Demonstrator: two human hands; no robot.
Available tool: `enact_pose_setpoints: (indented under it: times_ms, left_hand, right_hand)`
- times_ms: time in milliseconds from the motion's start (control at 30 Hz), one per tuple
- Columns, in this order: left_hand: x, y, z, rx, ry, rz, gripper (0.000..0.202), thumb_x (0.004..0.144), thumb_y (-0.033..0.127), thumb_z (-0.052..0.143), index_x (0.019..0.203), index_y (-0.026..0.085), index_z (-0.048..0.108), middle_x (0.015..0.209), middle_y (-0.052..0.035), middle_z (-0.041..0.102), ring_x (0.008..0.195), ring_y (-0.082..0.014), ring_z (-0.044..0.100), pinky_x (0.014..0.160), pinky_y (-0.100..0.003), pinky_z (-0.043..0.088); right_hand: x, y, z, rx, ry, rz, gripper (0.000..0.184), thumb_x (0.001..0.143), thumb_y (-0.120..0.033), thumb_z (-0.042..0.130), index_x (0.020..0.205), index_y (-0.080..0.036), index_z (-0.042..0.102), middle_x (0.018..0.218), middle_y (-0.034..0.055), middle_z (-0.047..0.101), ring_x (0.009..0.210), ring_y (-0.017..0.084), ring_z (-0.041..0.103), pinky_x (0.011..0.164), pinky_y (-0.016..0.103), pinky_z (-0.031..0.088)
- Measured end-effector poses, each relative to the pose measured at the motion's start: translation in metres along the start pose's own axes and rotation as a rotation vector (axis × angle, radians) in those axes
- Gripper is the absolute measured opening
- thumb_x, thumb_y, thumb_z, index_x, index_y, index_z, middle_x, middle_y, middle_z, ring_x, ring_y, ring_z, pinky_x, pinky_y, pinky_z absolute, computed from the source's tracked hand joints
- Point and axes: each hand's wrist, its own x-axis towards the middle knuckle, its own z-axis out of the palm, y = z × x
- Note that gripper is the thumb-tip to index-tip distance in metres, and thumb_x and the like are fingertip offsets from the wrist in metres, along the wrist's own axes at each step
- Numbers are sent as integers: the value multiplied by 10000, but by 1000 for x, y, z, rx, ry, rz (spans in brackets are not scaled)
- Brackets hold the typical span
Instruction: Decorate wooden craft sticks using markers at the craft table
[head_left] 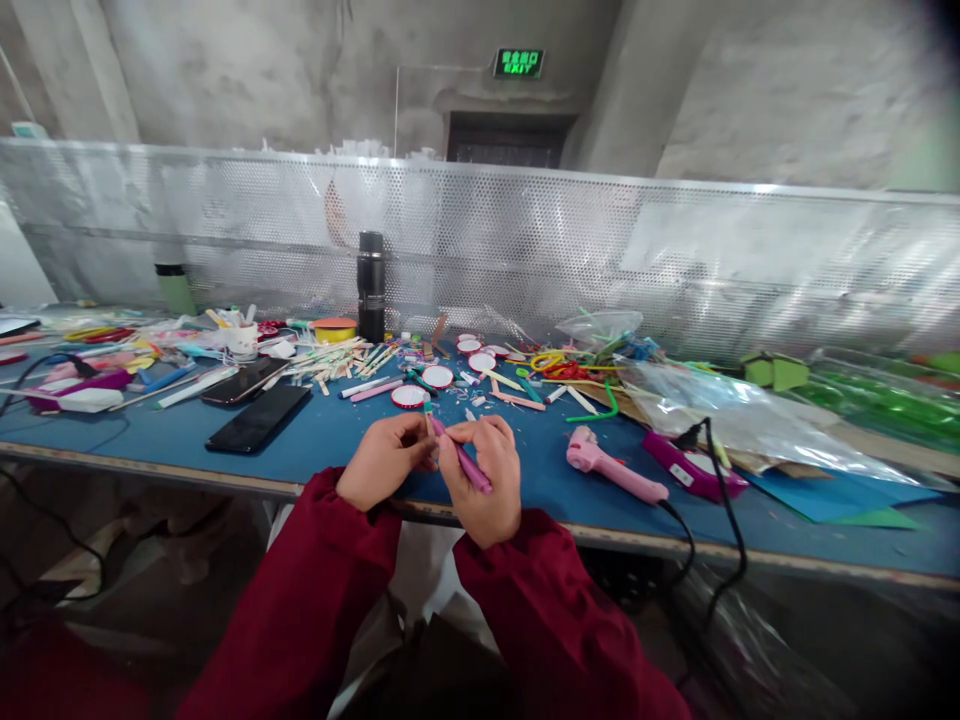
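Observation:
Both of my hands meet over the front edge of the blue table (337, 440), in dark red sleeves. My right hand (487, 480) is closed round a thin purple-pink stick (469, 465) that slants down to the right. My left hand (382, 460) pinches the stick's upper end, fingers curled. Just beyond my hands lie several round white discs with red rims (409, 396) and loose pale sticks (371, 390).
A pink glue gun (611, 465) with a black cord lies right of my hands, beside a purple tool (694, 470). Two dark phones (259, 418) lie to the left. A black flask (370, 287) stands at the back before a perforated metal screen. Clear plastic bags (742, 415) cover the right side.

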Motion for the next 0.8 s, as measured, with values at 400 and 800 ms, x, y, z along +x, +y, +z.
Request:
enact_pose_setpoints:
  times_ms: [400, 800]
  left_hand:
    - [0, 1, 0, 20, 11, 5, 244, 831, 352, 621, 705, 155, 551, 617, 26, 535, 582, -108, 548, 577, -213, 450]
    - [0, 0, 0, 65, 2, 24, 219, 850, 326, 588, 715, 157, 550, 618, 20, 565, 588, -109, 551, 586, -212, 445]
  right_hand:
    - [-2, 3, 1, -19, 25, -15, 70, 875, -195, 579, 838, -234, 535, 768, -11, 664, 741, 157, 622, 938, 416, 430]
    - [-1, 1, 1, -15, -7, -10, 73, 884, -201, 576, 831, -238, 542, 762, -15, 673, 736, 156, 624, 956, 419, 418]
